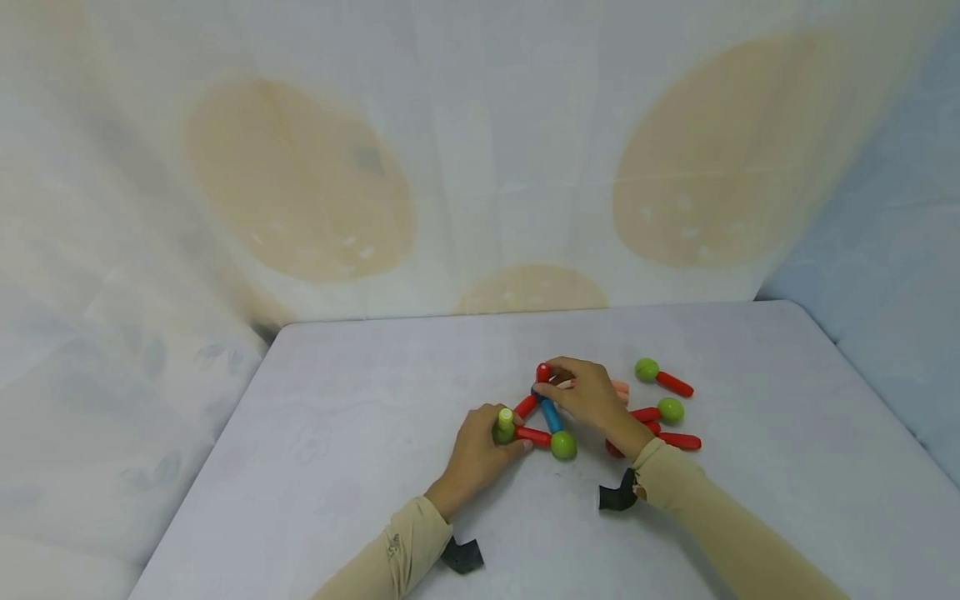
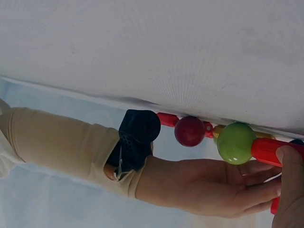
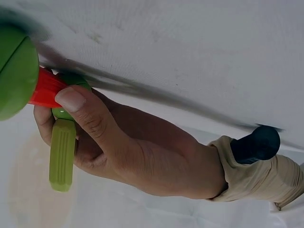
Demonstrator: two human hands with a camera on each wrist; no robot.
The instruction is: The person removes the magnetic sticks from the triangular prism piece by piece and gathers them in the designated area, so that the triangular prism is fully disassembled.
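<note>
Left hand (image 1: 480, 454) holding a green stick (image 1: 506, 419) upright on the table (image 1: 337, 433); right hand (image 1: 588, 396) pinching a red stick (image 1: 542, 372) just beyond.

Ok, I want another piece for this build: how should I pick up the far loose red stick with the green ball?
Pinch the red stick with the green ball at mid-shaft, coming from above. It lies flat on the grey table, apart from the other pieces, and the ball end would probably slip.
</note>
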